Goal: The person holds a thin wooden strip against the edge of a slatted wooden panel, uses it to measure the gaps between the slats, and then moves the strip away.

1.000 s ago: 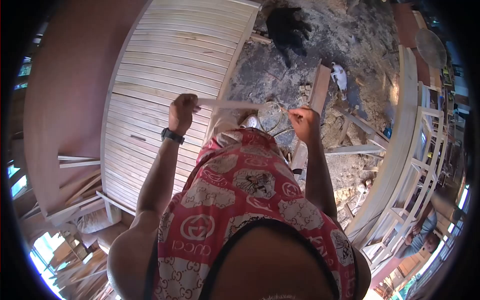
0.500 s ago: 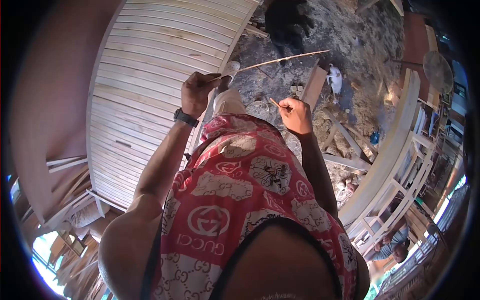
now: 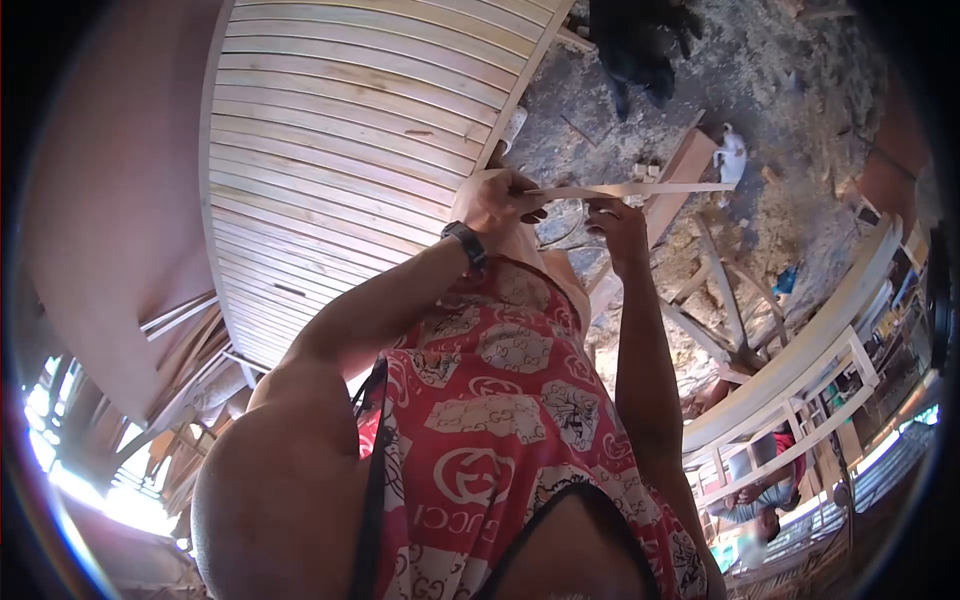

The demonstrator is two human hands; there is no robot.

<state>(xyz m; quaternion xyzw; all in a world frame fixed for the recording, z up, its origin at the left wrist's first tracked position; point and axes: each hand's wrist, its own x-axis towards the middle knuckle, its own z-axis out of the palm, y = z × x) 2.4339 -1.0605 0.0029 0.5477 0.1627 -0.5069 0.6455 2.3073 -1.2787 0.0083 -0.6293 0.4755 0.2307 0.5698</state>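
A thin, pale wooden strip (image 3: 680,188) stretches sideways in front of me, its far end out to the right. My left hand (image 3: 497,205), with a black watch on the wrist, is closed on the strip's left end. Curled fingers of my right hand (image 3: 622,230) meet the strip near its middle, from below. Whether a short stick is also in that hand is hidden. Beside my left arm lies a large panel of pale wooden slats (image 3: 350,130).
Wood offcuts and planks (image 3: 685,170) lie on the ground, which is strewn with shavings. A black animal (image 3: 635,60) and a small white animal (image 3: 732,160) are ahead. Wooden frames (image 3: 790,440) stand at right, with another person (image 3: 750,490) beyond.
My hands have come closer together, and my right hand has moved up to the strip. The short, pencil-like stick it held is no longer visible. My view has shifted.
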